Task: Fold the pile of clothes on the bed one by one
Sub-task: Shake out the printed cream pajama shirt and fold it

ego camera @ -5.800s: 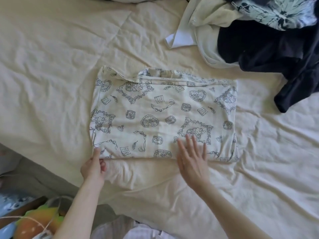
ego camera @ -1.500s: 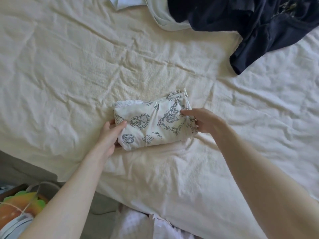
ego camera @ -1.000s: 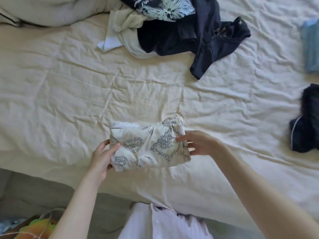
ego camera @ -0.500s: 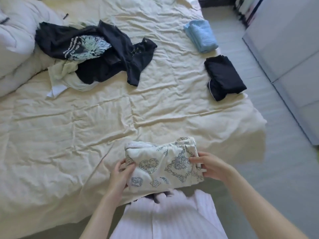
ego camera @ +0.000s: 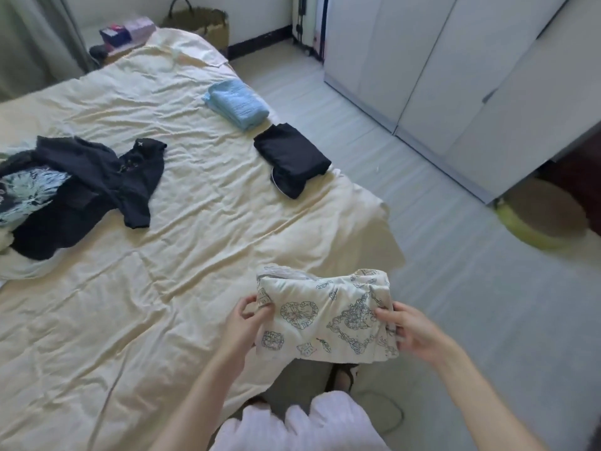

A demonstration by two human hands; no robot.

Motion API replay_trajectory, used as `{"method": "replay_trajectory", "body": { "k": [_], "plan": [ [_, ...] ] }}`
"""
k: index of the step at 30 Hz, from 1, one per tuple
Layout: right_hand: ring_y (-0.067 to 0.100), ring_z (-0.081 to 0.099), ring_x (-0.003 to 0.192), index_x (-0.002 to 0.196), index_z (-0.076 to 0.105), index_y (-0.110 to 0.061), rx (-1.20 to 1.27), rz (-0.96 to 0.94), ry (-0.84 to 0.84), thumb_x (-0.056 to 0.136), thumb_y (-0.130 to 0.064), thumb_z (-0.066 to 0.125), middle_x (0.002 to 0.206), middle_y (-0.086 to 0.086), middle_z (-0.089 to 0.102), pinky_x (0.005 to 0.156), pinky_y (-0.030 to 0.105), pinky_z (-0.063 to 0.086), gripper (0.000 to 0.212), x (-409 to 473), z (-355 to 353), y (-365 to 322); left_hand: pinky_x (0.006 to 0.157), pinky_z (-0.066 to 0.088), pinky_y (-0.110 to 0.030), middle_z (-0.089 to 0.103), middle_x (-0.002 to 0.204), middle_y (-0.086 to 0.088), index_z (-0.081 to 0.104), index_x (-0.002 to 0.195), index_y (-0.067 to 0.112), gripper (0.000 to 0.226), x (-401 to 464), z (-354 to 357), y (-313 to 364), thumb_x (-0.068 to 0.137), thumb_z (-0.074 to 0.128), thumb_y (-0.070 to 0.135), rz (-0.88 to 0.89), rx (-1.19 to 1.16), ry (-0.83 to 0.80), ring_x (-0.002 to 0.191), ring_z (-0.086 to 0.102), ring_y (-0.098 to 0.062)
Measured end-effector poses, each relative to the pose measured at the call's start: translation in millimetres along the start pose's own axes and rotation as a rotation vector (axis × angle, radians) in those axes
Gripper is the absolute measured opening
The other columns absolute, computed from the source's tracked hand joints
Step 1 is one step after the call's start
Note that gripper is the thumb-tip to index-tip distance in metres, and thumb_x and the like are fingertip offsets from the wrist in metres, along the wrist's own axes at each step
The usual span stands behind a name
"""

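Comprising one folded printed garment (ego camera: 325, 315), cream with blue line drawings of hearts and frames, held off the bed (ego camera: 156, 288) above its near right corner, partly over the floor (ego camera: 471, 288). The garment is gripped at its left edge by the left hand (ego camera: 244, 323), thumb on top and fingers curled beneath the cloth. Its right edge is pinched by the right hand (ego camera: 413, 333), whose fingers are clamped on the stacked layers.

Unfolded pile (ego camera: 74, 196): dark garments, one with a pale leaf print, heaped at the left side of the bed, with a pale item showing under them at the frame edge.

Folded items, set along the right edge of the bed: one light blue bundle (ego camera: 237, 104), farther away; one black bundle (ego camera: 291, 157), nearer, just beside it but apart.

Bed covering: a cream sheet, creased throughout, one corner hanging over the near right side.

Surroundings: white wardrobe doors (ego camera: 455, 76) at the right; a woven basket (ego camera: 198, 24) behind the far end of the bed; a round yellow-rimmed cushion (ego camera: 540, 219) on the floor by the wardrobe. White clothing of the person is seen at the bottom edge.
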State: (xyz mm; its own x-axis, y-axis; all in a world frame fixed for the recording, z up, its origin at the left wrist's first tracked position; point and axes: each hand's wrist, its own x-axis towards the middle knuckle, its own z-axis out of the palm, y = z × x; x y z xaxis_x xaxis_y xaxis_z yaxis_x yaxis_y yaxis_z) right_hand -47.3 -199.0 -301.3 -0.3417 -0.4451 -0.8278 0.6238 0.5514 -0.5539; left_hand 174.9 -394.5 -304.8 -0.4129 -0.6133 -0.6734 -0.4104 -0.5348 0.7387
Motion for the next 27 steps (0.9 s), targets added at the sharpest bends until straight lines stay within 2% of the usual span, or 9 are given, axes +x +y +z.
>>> {"method": "replay_trajectory", "body": {
  "k": [3, 7, 10, 13, 17, 22, 27],
  "plan": [
    [0.021, 0.071, 0.076, 0.108, 0.062, -0.01, 0.0, -0.01, 0.016, 0.089, -0.009, 0.062, 0.086, 0.006, 0.075, 0.062, 0.033, 0.054, 0.019, 12, -39, -24, 0.082, 0.05, -0.048, 0.068, 0.102, -0.013, 0.061, 0.099, 0.031, 0.023, 16, 47, 21, 0.08, 0.072, 0.025, -0.005, 0.039, -0.004, 0.094, 0.066, -0.032],
    [0.019, 0.07, 0.076, 0.106, 0.063, -0.012, 0.007, 0.007, -0.004, 0.091, -0.009, 0.058, 0.082, 0.002, 0.075, 0.056, 0.03, 0.053, 0.016, 32, -79, -64, 0.067, 0.047, -0.032, 0.068, 0.099, -0.01, 0.061, 0.105, 0.03, 0.022, 43, 100, 56, 0.085, 0.068, 0.023, 0.02, 0.077, 0.023, 0.087, 0.066, -0.024],
    [0.025, 0.065, 0.087, 0.108, 0.063, -0.013, 0.029, 0.034, -0.009, 0.091, -0.008, 0.058, 0.088, 0.005, 0.073, 0.063, 0.034, 0.052, 0.018, 50, -91, -94, 0.057, 0.047, -0.027, 0.068, 0.093, -0.006, 0.059, 0.099, 0.034, 0.02, 62, 119, 85, 0.085, 0.067, 0.023, 0.048, 0.097, 0.058, 0.078, 0.066, -0.016],
    [0.029, 0.063, 0.095, 0.109, 0.062, -0.013, 0.055, 0.052, -0.032, 0.091, -0.006, 0.058, 0.097, 0.009, 0.07, 0.07, 0.041, 0.052, 0.02, 70, -87, -124, 0.051, 0.045, -0.024, 0.069, 0.084, -0.003, 0.06, 0.093, 0.037, 0.019, 83, 125, 115, 0.085, 0.067, 0.022, 0.087, 0.124, 0.106, 0.069, 0.067, -0.012],
    [0.029, 0.061, 0.097, 0.106, 0.062, -0.014, 0.063, 0.066, -0.055, 0.089, -0.005, 0.059, 0.1, 0.009, 0.069, 0.075, 0.044, 0.051, 0.02, 101, -67, -161, 0.054, 0.042, -0.027, 0.067, 0.082, -0.002, 0.059, 0.086, 0.037, 0.019, 119, 118, 153, 0.085, 0.068, 0.021, 0.101, 0.141, 0.18, 0.072, 0.063, -0.016],
    [0.025, 0.062, 0.085, 0.099, 0.062, -0.016, 0.046, 0.095, -0.022, 0.089, -0.004, 0.059, 0.089, 0.006, 0.069, 0.066, 0.038, 0.051, 0.015, 147, -33, -213, 0.061, 0.046, -0.029, 0.065, 0.081, -0.003, 0.06, 0.103, 0.025, 0.021, 182, 102, 200, 0.085, 0.067, 0.018, 0.126, 0.16, 0.184, 0.073, 0.062, -0.019],
    [0.022, 0.062, 0.083, 0.096, 0.062, -0.015, 0.054, 0.097, 0.012, 0.09, -0.006, 0.058, 0.088, 0.005, 0.067, 0.062, 0.034, 0.048, 0.011, 198, -6, -275, 0.056, 0.044, -0.027, 0.063, 0.083, -0.001, 0.057, 0.108, 0.028, 0.024, 263, 95, 257, 0.086, 0.067, 0.023, 0.171, 0.216, 0.178, 0.073, 0.06, -0.014]
  ]
}}
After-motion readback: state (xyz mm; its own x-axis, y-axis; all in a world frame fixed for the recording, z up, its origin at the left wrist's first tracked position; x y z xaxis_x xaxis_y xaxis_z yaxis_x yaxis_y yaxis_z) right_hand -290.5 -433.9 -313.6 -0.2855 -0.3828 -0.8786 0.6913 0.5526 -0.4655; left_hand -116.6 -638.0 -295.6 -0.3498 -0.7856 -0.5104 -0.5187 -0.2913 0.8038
